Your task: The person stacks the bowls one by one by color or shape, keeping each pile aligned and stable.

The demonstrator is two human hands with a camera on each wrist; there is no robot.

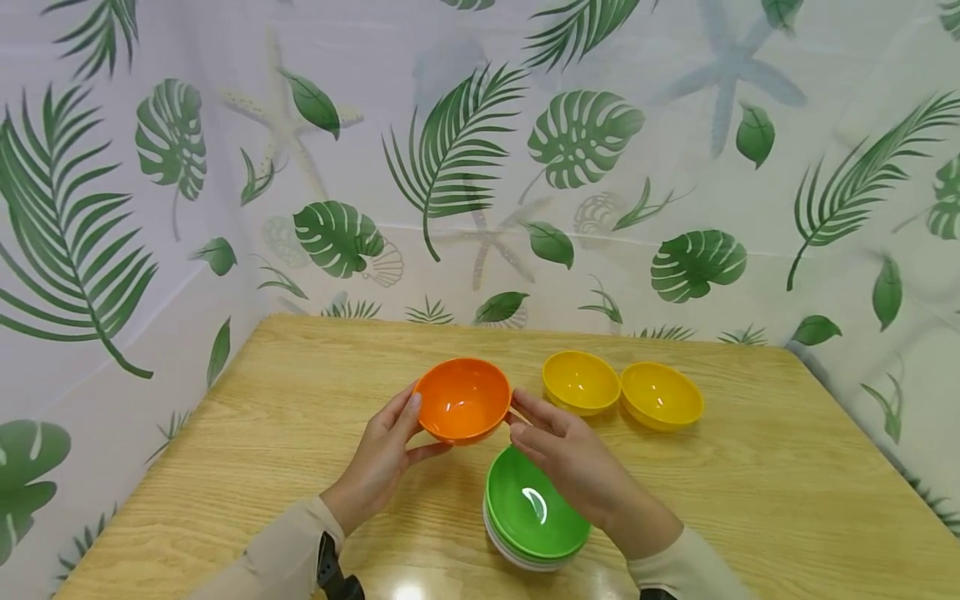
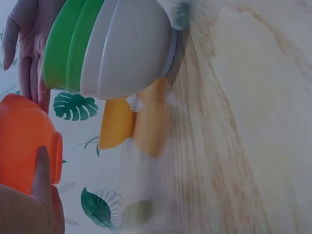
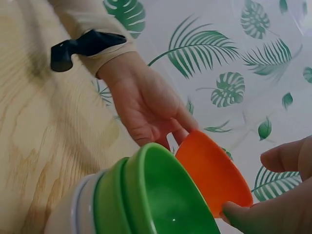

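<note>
An orange bowl (image 1: 463, 407) is held up above the table, tilted so its inside shows in the head view. My left hand (image 1: 377, 460) grips its left side, thumb at the rim and fingers beneath the outside. At the bowl's right edge is my right hand (image 1: 588, 473), fingers stretched out with the tips at the rim. In the right wrist view a gap shows between that hand's digits. Below the right hand stands a stack: green bowls (image 1: 528, 508) nested on top of white bowls (image 2: 134, 48). The right hand partly covers the stack in the head view.
Two yellow bowls, one (image 1: 581, 385) left of the other (image 1: 663, 398), sit side by side at the back right of the wooden table (image 1: 300, 375). A leaf-printed cloth (image 1: 480, 167) hangs behind the table.
</note>
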